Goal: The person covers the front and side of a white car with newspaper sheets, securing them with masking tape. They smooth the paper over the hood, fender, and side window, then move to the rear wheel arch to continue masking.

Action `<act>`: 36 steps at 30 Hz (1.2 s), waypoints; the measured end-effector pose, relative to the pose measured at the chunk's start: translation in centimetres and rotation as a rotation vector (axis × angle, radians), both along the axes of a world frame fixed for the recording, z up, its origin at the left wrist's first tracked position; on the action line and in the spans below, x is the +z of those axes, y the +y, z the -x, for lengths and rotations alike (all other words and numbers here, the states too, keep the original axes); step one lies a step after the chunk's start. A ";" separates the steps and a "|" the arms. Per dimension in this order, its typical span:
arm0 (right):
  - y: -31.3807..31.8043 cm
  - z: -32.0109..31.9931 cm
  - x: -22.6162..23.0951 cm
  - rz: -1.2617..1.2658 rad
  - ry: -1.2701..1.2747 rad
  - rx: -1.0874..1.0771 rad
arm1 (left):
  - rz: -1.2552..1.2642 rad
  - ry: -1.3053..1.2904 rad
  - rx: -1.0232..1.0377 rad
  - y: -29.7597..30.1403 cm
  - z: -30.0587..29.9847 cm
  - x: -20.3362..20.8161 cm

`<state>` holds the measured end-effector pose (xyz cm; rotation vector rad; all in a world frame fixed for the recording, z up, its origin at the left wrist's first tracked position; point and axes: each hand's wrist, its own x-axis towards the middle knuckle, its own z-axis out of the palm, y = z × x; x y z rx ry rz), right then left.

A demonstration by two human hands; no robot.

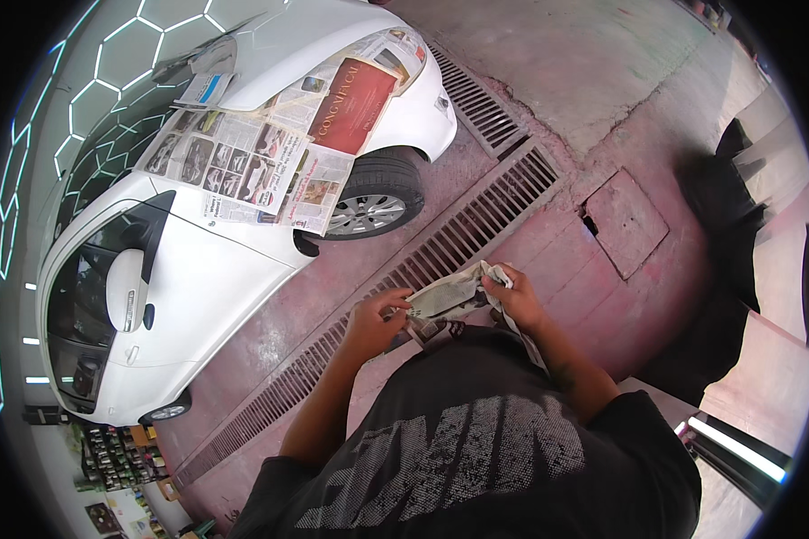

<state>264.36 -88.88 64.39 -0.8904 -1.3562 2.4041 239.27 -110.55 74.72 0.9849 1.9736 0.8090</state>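
Two hands meet on one crumpled newspaper sheet (448, 296) held in front of the person's chest, above the dark printed T-shirt (476, 449). The fingers (395, 301) of the left hand (375, 322) are curled shut on the sheet's near left edge, and the right hand (512, 295) pinches its upper right corner, thumb and fingers closed on the paper. The sheet is grey and white with small print, folded and bunched between the two grips, with a further strip hanging down along the right forearm.

Just beyond the hands a long metal drain grate (422, 269) runs slantwise across the reddish concrete floor (279, 314), and a second, shorter grate (476, 103) lies farther up. To the right of the hands a square access cover (627, 220) is set into the floor, with a dark gap at its left corner.

Well apart, at upper left, stands a white car (198, 278). Several open newspaper pages (270, 157) are spread over its wing and bonnet, above the front wheel (373, 202); one page carries a large dark red rectangle, the others rows of small photos. A white door mirror (124, 289) juts from the car's side. Hexagonal light strips (117, 72) glow over the car at the far left. At lower left, colourful small packages sit on a shelf (117, 449). A dark, blurred figure (728, 207) stands at the right rim
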 end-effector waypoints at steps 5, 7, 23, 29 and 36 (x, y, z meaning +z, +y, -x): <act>-2.2 2.0 8.3 0.246 0.169 -0.265 | 0.132 0.016 -0.027 -8.0 3.9 0.6; -3.2 3.3 9.2 0.216 0.195 -0.205 | 0.067 -0.049 -0.102 -8.4 2.6 1.9; -15.5 4.2 14.9 -0.906 0.153 -0.282 | -0.642 0.261 0.106 -12.2 0.6 -4.7; -19.4 3.4 14.5 -0.927 0.066 0.058 | -0.730 -1.069 0.549 -12.8 0.2 -0.5; -20.6 8.3 20.4 -1.141 0.197 0.428 | -0.252 -0.135 -0.561 -14.6 0.8 4.8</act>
